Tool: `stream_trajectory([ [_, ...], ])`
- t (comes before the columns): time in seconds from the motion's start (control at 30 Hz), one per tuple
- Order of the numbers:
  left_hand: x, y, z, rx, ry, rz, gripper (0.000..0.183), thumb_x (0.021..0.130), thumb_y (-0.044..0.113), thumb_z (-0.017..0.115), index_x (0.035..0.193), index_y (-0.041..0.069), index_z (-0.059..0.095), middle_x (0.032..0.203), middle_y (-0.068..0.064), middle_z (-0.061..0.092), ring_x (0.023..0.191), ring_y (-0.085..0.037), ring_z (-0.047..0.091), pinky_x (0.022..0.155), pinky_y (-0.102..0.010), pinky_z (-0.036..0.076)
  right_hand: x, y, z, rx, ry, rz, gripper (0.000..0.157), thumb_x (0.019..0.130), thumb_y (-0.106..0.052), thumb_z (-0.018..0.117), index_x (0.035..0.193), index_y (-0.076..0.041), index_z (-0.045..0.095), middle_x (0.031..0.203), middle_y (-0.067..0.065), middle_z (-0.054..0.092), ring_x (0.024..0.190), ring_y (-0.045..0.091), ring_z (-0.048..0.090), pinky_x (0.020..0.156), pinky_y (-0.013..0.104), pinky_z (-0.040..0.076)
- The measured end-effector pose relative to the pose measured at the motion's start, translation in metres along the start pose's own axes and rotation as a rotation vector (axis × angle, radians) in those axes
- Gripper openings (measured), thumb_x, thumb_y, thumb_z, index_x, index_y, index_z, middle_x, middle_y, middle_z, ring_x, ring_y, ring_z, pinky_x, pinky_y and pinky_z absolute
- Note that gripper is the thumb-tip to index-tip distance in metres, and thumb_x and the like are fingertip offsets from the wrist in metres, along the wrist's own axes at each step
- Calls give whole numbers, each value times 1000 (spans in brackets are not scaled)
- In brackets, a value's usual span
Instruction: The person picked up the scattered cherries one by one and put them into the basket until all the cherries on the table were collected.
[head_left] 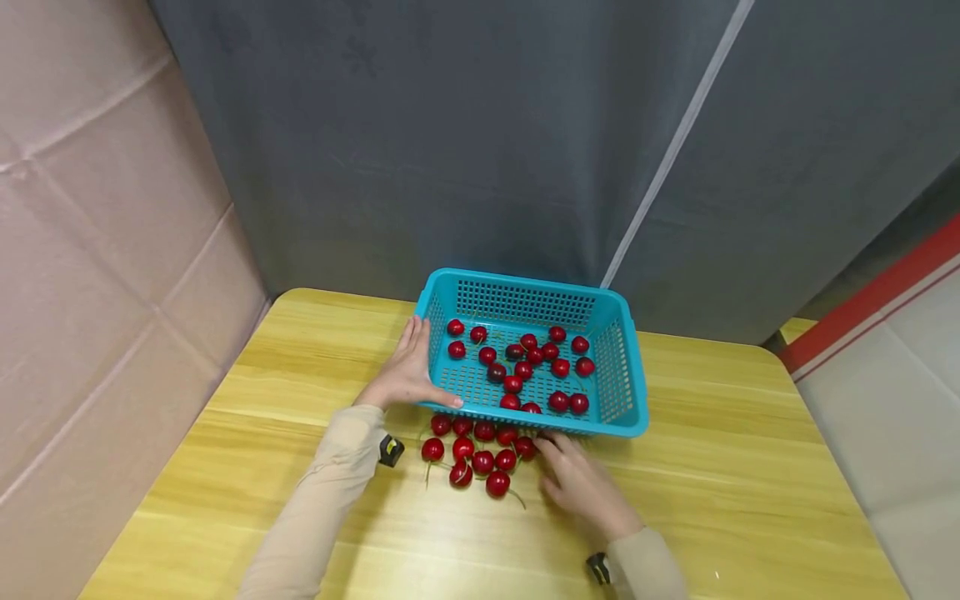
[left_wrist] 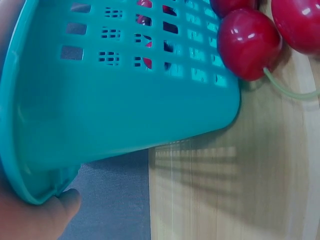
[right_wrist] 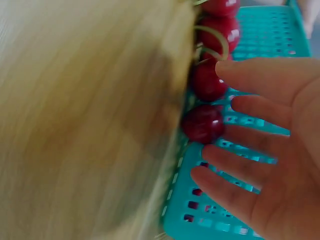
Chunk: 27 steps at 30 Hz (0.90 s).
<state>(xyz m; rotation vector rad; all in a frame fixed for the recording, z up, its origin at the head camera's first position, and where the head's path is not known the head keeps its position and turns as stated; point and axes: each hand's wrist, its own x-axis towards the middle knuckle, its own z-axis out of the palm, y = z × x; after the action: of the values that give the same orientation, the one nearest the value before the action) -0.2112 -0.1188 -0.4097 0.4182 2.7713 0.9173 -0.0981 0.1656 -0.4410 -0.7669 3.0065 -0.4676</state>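
Note:
A turquoise plastic basket (head_left: pixel 628 375) with slotted walls stands on the table, with many red cherries (head_left: pixel 559 367) spread over its floor. My left hand (head_left: pixel 407 371) holds its near left corner, thumb over the front rim and fingers along the left side. In the left wrist view, fingertips (left_wrist: pixel 69 201) show at the rim of the basket (left_wrist: pixel 115 115). A cluster of stemmed cherries (head_left: pixel 483 462) lies on the table against the front wall. My right hand (head_left: pixel 583 487) is at the cluster's right end, its fingers spread and extended beside a dark cherry (right_wrist: pixel 203 123).
The light wooden table (head_left: pixel 720 467) extends to both sides and toward me. A grey curtain (head_left: pixel 450 150) hangs right behind the basket. Pale padded panels (head_left: pixel 97 250) stand on the left, and a white panel with a red edge (head_left: pixel 885 292) on the right.

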Motion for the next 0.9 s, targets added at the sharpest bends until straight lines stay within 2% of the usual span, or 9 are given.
stream_trajectory([
  [0.3,0,-1,0,-3,-3,5,142,49,64,77,143,0,-7,149,-16,-15,137,-24,-17,110,-45,9,6,6,12,-18,46,29,43,73,-7,71,114,-2,58,112,13,56,97,30,57,85,44,48],
  [0.43,0,-1,0,-5,-3,0,142,48,64,77,144,0,-7,150,-15,-16,137,-23,-17,110,-44,9,7,7,15,-35,91,-5,36,76,-4,68,111,1,61,108,14,56,92,30,58,82,43,49],
  [0.6,0,0,-1,-10,-7,-3,142,48,64,77,144,1,-7,150,-15,-16,137,-23,-17,110,-44,8,6,9,18,-40,125,-27,27,79,-1,65,106,2,62,108,14,56,94,29,57,85,42,48],
  [0.73,0,1,-1,-10,-3,2,141,49,62,78,143,0,-6,150,-16,-15,137,-25,-16,110,-46,9,5,11,19,-43,138,-29,21,78,2,64,100,1,63,104,12,57,93,27,56,85,40,48],
  [0.9,0,2,-1,-9,-3,7,140,50,58,80,143,-1,-6,149,-17,-15,137,-26,-16,110,-47,9,4,13,19,-27,152,-45,17,75,4,66,89,-5,63,93,7,56,84,23,55,80,38,49],
])
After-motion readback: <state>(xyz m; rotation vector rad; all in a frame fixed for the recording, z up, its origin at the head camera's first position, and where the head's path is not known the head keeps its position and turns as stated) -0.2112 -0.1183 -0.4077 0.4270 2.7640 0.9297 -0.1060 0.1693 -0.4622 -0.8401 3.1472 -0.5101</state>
